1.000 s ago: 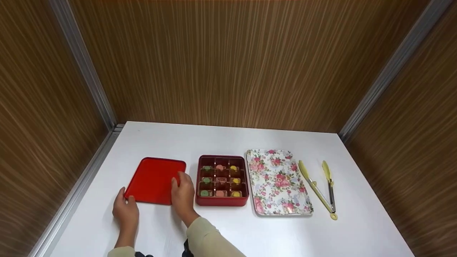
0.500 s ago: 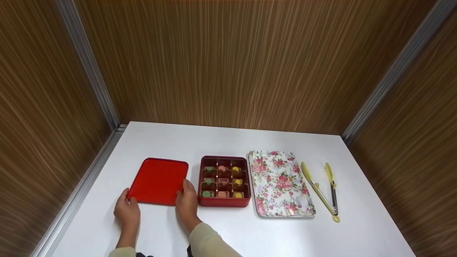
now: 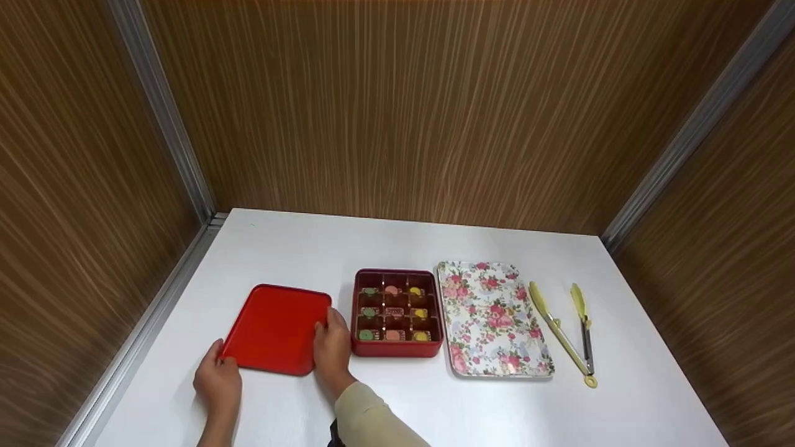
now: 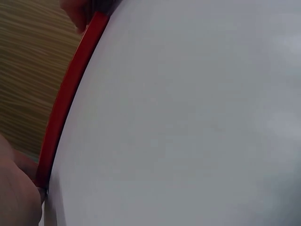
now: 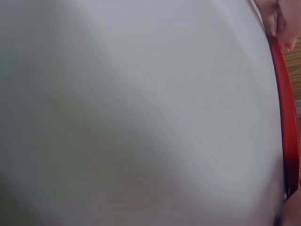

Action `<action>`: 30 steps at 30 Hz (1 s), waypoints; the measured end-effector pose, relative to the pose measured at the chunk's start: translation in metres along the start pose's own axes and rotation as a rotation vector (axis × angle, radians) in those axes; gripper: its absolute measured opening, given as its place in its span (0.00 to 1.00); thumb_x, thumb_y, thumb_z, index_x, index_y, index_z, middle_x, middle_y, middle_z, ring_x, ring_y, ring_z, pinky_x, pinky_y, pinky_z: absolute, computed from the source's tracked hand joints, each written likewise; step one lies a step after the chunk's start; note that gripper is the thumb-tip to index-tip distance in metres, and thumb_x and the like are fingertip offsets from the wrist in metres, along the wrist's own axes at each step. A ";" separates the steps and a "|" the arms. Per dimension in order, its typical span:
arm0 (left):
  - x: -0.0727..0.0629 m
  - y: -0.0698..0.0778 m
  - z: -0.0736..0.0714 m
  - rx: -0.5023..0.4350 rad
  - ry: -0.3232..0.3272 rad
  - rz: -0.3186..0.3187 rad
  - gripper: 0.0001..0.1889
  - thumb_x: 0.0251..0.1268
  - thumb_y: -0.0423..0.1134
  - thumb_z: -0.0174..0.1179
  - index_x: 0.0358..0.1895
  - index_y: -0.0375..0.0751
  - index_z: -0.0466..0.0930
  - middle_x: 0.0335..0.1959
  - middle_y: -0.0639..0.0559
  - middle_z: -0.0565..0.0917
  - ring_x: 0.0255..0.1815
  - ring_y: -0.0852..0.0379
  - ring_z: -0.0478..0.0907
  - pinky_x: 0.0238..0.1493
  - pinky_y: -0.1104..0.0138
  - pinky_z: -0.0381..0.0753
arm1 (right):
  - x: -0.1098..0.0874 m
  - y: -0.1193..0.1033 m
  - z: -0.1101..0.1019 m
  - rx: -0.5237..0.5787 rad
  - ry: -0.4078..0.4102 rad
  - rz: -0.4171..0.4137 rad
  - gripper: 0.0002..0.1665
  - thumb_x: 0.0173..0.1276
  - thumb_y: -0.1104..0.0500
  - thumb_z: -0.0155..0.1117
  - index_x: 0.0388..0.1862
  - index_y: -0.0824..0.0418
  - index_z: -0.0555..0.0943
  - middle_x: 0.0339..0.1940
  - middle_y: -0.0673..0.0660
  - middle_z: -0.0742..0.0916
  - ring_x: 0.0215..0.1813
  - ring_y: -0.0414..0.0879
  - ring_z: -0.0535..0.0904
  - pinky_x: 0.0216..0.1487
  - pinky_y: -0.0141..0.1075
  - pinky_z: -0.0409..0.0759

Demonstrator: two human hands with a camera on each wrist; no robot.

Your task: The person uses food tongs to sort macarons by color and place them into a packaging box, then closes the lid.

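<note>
In the head view a red square lid point(image 3: 277, 329) is held between both hands at the left of the table. My left hand point(image 3: 218, 380) grips its near left corner, thumb on top. On its right edge my right hand point(image 3: 333, 347) holds on with the thumb over the rim. Both wrist views show the lid's red rim point(image 4: 66, 99) running between the two hands; whether it touches the table I cannot tell. To the right of the right hand stands a dark red box point(image 3: 397, 350), divided into compartments with small green, pink and yellow pieces point(image 3: 421, 336) in them.
Right of the box lies a floral tray point(image 3: 497, 329). Farther right, yellow-tipped tongs point(image 3: 562, 335) lie spread on the white table point(image 3: 372, 242). Wood-grain panels point(image 3: 397, 112) enclose the back and sides.
The lid has come slightly nearer to the table's front, with both hands on it. My right hand's fingers have shifted from over the lid to its right edge. The head view has turned slightly left.
</note>
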State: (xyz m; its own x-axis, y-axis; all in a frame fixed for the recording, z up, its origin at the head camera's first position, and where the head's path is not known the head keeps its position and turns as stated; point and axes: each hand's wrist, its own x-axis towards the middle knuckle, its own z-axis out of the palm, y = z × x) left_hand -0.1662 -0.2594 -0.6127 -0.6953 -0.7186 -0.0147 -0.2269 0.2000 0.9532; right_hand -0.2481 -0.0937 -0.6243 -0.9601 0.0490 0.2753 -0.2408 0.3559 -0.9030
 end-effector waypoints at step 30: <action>-0.005 -0.004 -0.016 0.019 0.000 -0.054 0.24 0.70 0.25 0.43 0.68 0.25 0.71 0.66 0.26 0.74 0.67 0.32 0.73 0.65 0.47 0.74 | 0.041 -0.008 0.010 -0.291 0.055 0.143 0.11 0.71 0.67 0.62 0.46 0.68 0.88 0.35 0.58 0.84 0.43 0.51 0.82 0.49 0.42 0.84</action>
State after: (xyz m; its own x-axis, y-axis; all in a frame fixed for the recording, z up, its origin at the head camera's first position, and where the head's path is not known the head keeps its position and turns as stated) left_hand -0.1508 -0.2675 -0.6111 -0.6815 -0.7288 -0.0662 -0.2771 0.1733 0.9451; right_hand -0.2868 -0.1035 -0.6088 -0.9702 0.1655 0.1770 -0.0454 0.5931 -0.8039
